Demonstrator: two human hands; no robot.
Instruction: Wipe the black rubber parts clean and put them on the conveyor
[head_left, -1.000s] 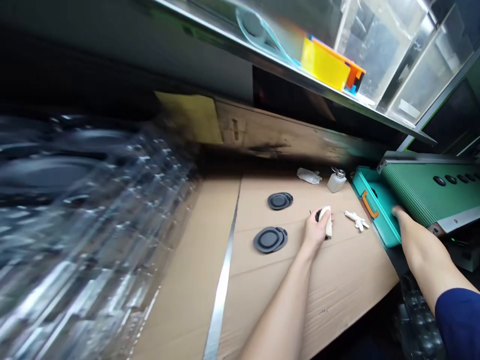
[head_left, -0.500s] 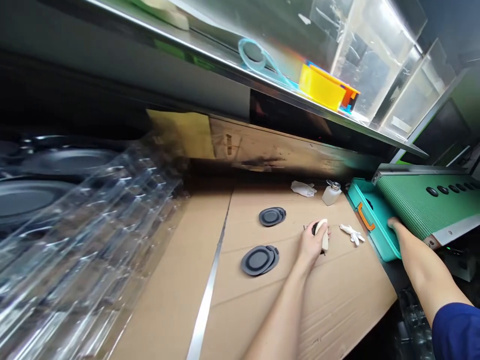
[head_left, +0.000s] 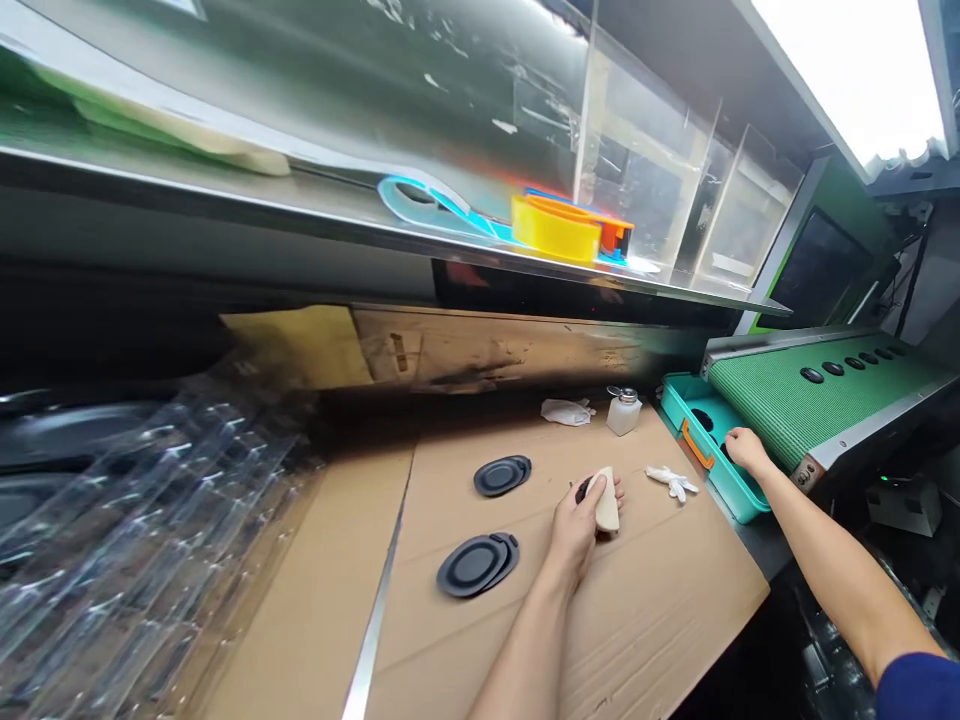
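My left hand (head_left: 576, 527) is shut on a cream cloth pad (head_left: 606, 499), pressing it against a dark round part (head_left: 584, 490) on the cardboard-covered bench (head_left: 630, 620). Two dark oval rubber parts (head_left: 476, 565) lie left of that hand, with a smaller one (head_left: 501, 476) farther back. My right hand (head_left: 746, 451) rests over the wall of a teal tray (head_left: 712, 460) with an orange handle. Its fingers curl down, and the fingertips are hidden. Dark round parts (head_left: 703, 419) lie in the tray.
White gloves (head_left: 671, 482), a glass pump bottle (head_left: 622, 411) and a crumpled white cloth (head_left: 566, 411) lie on the cardboard. A green ribbed conveyor (head_left: 810, 400) stands over the tray. Stacked clear plastic trays (head_left: 150, 500) fill the left side. A steel shelf (head_left: 450, 245) runs overhead.
My view has swung, shifting the whole scene down and left. My right hand has moved farther along the teal tray. My left hand still grips the pad.
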